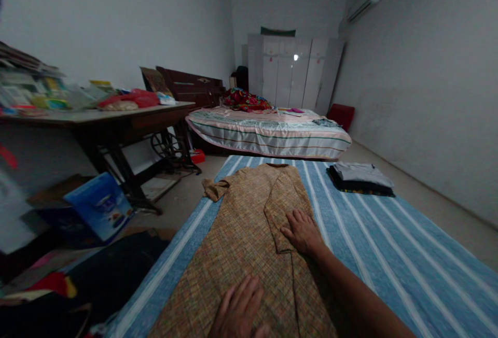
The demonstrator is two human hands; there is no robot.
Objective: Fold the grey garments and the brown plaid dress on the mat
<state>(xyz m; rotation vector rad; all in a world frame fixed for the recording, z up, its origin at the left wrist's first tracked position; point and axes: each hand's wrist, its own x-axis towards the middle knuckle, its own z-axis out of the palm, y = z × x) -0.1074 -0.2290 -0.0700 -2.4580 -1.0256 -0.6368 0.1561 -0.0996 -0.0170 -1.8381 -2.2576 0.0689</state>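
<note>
A brown checked garment [245, 234] lies spread flat on a blue sheet with white stripes [389, 255]. One sleeve is folded in over its body, the other sticks out at the far left. My right hand [301, 231] rests flat on the folded sleeve near the garment's right edge, fingers stretched out. My left hand [238, 312] lies flat on the garment's lower part, close to me, fingers apart. Neither hand holds anything.
A stack of folded clothes [361, 178] sits on the sheet at the far right. A mattress with a striped cover [268, 133] lies beyond. A cluttered table [105, 117] stands left, with a blue box [100, 206] under it. White wardrobes [291, 71] line the back wall.
</note>
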